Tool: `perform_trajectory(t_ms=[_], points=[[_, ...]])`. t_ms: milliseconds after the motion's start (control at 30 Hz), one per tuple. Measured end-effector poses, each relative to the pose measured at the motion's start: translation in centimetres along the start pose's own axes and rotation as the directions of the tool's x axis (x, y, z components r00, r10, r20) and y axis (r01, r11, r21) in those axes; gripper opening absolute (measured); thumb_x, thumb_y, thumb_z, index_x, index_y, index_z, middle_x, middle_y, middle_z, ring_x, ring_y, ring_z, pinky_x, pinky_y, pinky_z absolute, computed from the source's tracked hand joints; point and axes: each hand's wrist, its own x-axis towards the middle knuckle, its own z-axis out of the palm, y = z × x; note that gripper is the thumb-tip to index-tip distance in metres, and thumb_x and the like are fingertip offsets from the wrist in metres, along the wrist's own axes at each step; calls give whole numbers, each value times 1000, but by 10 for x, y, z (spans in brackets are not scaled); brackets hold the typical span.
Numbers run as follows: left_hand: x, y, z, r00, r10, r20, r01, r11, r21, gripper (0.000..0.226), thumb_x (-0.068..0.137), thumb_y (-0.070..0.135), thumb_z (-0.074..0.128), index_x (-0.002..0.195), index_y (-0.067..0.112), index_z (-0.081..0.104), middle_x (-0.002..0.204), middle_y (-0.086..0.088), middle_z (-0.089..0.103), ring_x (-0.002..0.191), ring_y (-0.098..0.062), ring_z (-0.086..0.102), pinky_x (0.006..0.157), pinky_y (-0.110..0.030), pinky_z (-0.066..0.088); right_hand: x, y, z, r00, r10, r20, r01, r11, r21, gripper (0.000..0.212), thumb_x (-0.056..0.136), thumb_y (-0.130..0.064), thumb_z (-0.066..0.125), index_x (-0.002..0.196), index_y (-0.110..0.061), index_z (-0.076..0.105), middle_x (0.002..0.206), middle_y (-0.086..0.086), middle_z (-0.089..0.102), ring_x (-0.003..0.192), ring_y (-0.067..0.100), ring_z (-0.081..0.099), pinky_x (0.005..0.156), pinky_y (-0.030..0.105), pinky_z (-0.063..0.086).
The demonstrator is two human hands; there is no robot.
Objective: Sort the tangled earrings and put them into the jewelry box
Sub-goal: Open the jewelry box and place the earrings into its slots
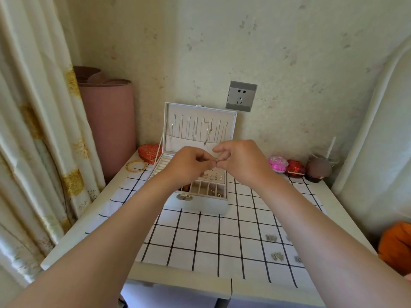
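Left hand, right hand pinching earring, midair

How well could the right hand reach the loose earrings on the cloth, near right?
Probably yes: the loose earrings lie uncovered on the checked cloth. But the right hand and left hand both pinch a small piece, so it is occupied.

Counted: 1 jewelry box, far centre. 2 hands: left hand, right hand, 1 earring pinched between. 3 earring clusters near right on surface, possibly a fourth, blurred. 2 red heart boxes, far left and far right. 1 wall socket.
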Motion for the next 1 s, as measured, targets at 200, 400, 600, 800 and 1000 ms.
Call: perform_trajectory(t_ms=[200,400,600,800,1000], points=[[19,-9,-22,996,-75,-51,65,982,-180,2,86,24,75,85,23,76,77,0,72,54,-3,59,48,-21,48,33,-11,14,988,-74,-139,60,993,-103,7,82,-20,81,88,-23,78,83,-8,73,74,7,65,66,24,52],[33,-28,-36,987,-37,-156,19,993,-114,6,86,21,74,82,25,76,66,12,69,52,1,56,44,-11,41,62,-14,36,997,-38,-74,45,994,95,14,80,-11,81,77,-24,76,77,-12,69,77,6,67,71,26,56],[43,-45,-41,972,-89,-217,41,975,-218,6,89,20,71,92,18,75,77,8,70,50,2,55,45,-10,42,85,-3,50,999,-37,0,36,954,299,12,83,-14,80,84,-25,79,82,-12,73,57,-10,60,54,7,45],[56,-62,-38,955,-150,-255,102,976,-194,3,87,22,73,88,20,70,80,4,73,50,-1,61,41,-12,40,90,20,72,999,-12,43,1,968,250,19,83,-18,80,77,-35,76,74,-22,70,73,-10,65,74,16,50],[63,-70,-31,942,-157,-297,109,979,-174,10,81,27,79,78,23,70,66,12,68,56,-2,63,47,-14,43,84,32,101,987,-33,156,53,990,-127,3,83,-27,78,82,-29,79,81,-14,73,77,5,67,75,27,52]])
